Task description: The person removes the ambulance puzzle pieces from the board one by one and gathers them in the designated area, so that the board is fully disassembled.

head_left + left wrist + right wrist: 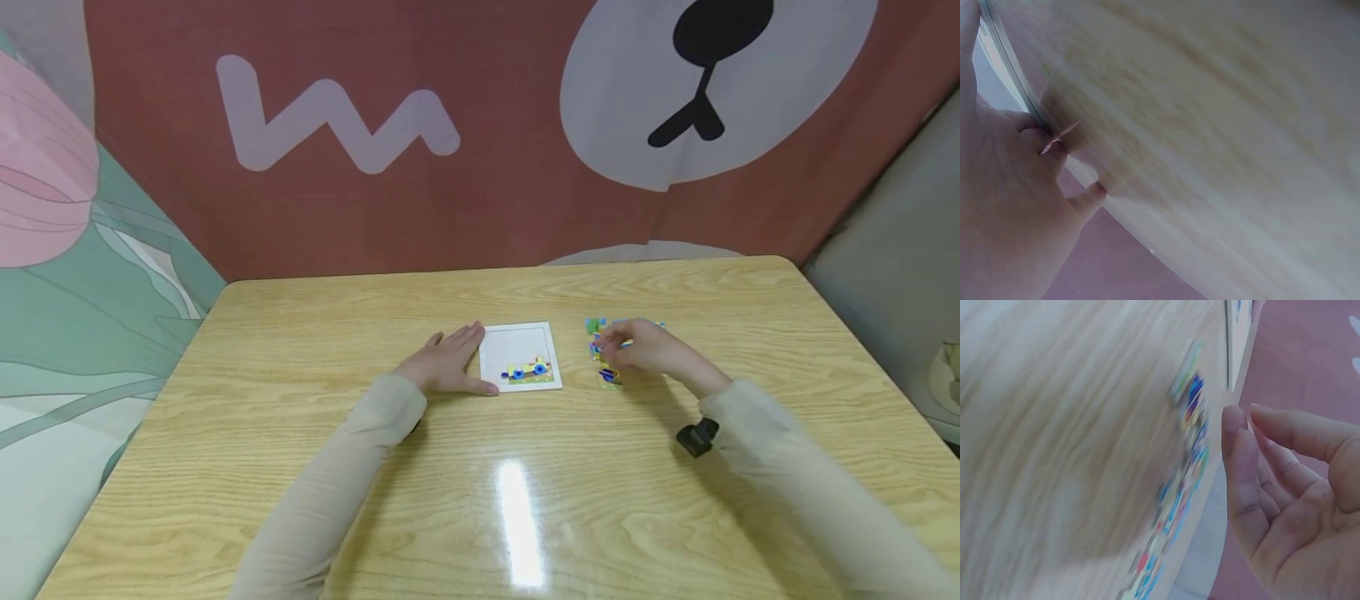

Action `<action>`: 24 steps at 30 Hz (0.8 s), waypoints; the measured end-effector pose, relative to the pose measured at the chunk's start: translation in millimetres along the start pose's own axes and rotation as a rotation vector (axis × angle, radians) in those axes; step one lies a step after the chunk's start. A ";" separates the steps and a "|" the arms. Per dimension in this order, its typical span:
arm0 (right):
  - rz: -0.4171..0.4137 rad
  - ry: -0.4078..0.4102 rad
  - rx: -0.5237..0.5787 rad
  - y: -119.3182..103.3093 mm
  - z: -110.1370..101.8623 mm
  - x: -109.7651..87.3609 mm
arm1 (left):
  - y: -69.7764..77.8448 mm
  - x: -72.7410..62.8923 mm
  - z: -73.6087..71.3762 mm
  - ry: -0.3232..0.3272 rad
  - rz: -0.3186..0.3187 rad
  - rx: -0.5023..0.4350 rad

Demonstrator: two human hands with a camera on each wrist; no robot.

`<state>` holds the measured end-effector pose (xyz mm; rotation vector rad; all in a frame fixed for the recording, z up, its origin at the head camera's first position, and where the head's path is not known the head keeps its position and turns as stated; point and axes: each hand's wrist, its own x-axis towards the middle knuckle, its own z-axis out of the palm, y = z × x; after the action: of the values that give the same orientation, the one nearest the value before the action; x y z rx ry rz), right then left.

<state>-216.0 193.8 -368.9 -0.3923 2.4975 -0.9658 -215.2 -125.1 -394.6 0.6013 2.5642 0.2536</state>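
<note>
A white square puzzle tray (516,342) lies flat on the table, with joined jigsaw pieces (528,371) showing a yellow and blue vehicle along its lower right part. My left hand (448,364) rests at the tray's left side with fingers extended, fingertips by the upper left corner and thumb at the lower edge. To the tray's right, loose jigsaw pieces (611,378) lie in a cluster, partly covered by my right hand (643,346). In the right wrist view its thumb and forefinger tips are close together, with no piece showing between them, above the row of pieces (1194,434).
The wooden table (360,325) ends at a reddish-brown fabric backdrop (495,208) with printed shapes. A green and pink printed panel (67,317) stands on the left. A black wrist device (697,437) sits at the right cuff.
</note>
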 end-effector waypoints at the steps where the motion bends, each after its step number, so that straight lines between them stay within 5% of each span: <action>1: -0.006 0.007 -0.002 -2.7 1.0 1.2 | 0.2 -0.2 -0.2 0.001 0.001 -0.001; 10: -0.077 0.023 0.021 -28.7 14.5 16.9 | -1.0 -0.3 0.3 0.007 0.002 -0.003; 24: -0.119 -0.075 0.068 -56.0 47.6 35.7 | -1.5 1.1 2.1 0.009 -0.007 -0.009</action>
<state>-217.9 112.2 -372.3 -0.5504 2.3894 -1.0588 -215.5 -125.8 -397.3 0.5888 2.5723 0.2659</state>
